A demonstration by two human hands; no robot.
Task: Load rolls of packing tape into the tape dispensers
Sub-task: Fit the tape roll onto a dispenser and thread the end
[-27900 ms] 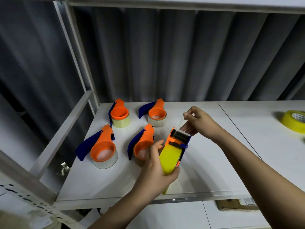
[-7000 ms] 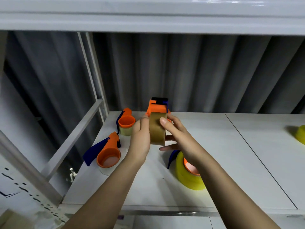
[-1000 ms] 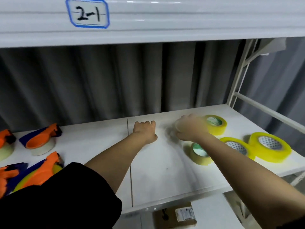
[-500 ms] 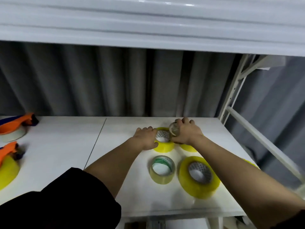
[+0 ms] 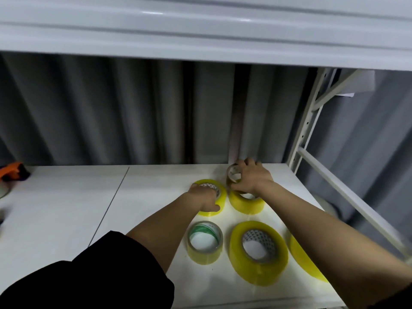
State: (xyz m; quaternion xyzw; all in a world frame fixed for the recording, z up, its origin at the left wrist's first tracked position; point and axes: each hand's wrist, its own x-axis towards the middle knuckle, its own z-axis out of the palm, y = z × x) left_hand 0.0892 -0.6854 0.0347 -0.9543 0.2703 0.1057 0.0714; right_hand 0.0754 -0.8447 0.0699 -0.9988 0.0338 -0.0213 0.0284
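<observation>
At the far left edge of the white shelf [image 5: 66, 208], an orange tape dispenser [image 5: 13, 173] is partly seen, with a pale roll under it, so that one can be judged as loaded; how many dispensers remain unloaded cannot be told, since the rest lie out of view.

Further right, a black sleeve [image 5: 89, 275] is seen low in the view, and from it the left arm is stretched toward the group of rolls. The left hand [image 5: 206, 196] is laid on a flat yellow roll [image 5: 220, 191], with the fingers bent over its near rim; the roll is held down or gripped, but it is not lifted off the shelf.

Nearer the camera, a small yellow roll with a green-printed core [image 5: 205, 243] is left lying flat, and just beside it a large yellow roll [image 5: 258, 253] is left untouched. Behind these, another yellow roll [image 5: 246, 202] lies flat, partly hidden under the right wrist.

Above it, a small brown roll [image 5: 233, 175] is held upright in the right hand [image 5: 252, 177], with fingers and thumb curled round it. At the far right, one more yellow roll [image 5: 305, 259] is partly covered by the right forearm.

The step in hand is judged to be the picking of a fresh roll. Its fitting into a dispenser is not yet begun, and at least five rolls are left on the shelf.
</observation>
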